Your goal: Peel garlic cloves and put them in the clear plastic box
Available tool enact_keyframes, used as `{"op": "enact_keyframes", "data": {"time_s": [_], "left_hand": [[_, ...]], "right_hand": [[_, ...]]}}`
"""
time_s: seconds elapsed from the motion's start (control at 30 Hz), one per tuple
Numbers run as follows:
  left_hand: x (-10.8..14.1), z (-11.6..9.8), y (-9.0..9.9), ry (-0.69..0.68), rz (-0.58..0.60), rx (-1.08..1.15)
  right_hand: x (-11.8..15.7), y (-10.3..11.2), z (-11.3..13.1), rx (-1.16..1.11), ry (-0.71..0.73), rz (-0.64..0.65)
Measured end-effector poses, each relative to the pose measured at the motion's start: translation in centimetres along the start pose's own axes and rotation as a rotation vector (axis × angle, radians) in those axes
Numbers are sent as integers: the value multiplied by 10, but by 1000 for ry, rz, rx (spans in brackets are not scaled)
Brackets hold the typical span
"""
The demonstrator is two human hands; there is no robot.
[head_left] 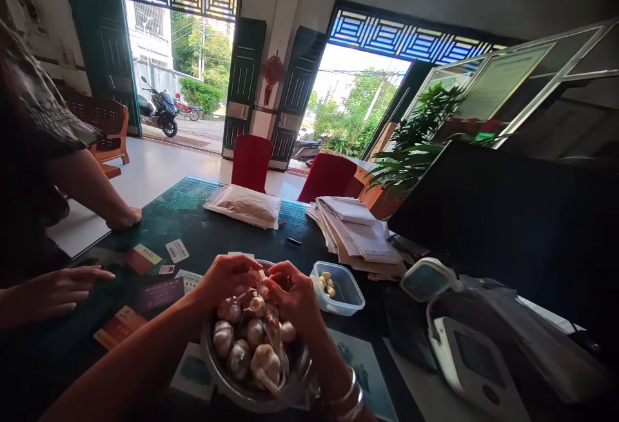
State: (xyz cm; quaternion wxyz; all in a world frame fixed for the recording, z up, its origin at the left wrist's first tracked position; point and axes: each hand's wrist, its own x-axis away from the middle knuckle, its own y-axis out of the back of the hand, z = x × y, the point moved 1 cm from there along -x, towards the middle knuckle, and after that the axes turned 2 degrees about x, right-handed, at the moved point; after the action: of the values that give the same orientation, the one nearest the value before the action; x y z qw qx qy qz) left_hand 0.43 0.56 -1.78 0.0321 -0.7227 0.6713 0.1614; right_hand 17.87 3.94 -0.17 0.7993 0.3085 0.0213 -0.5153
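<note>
A metal bowl (220, 380) full of whole garlic bulbs (240, 359) stands in front of me; several bulbs have purplish skin and some keep dry stalks. Over its far side my left hand (231, 277) and my right hand (294, 293) meet, fingers pinched around a piece of garlic (260, 278). The fingers partly cover it, so I cannot tell if it is a bulb or a clove. Right of my right hand is a clear plastic container (349, 293) with several peeled garlic cloves (327, 283) at its left end.
Another person's hand (62, 290) hovers at the left, the other hand (124, 217) resting on the dark table (169, 216). Cards (144, 258) lie left of the bowl. Behind are a plastic-wrapped packet (246, 206) and stacked papers (358, 232). A blood pressure monitor (478, 370) and dark screen (498, 229) stand right.
</note>
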Motion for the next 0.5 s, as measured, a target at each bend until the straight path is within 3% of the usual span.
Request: {"op": "enact_keyframes", "data": {"time_s": [0.17,0.5], "left_hand": [[0,2,-2,0,19,45],[2,6,-6,5,49,21]], "right_hand": [[2,-3,3,-44,5,76],[3,-1,2,101,30,29]]}}
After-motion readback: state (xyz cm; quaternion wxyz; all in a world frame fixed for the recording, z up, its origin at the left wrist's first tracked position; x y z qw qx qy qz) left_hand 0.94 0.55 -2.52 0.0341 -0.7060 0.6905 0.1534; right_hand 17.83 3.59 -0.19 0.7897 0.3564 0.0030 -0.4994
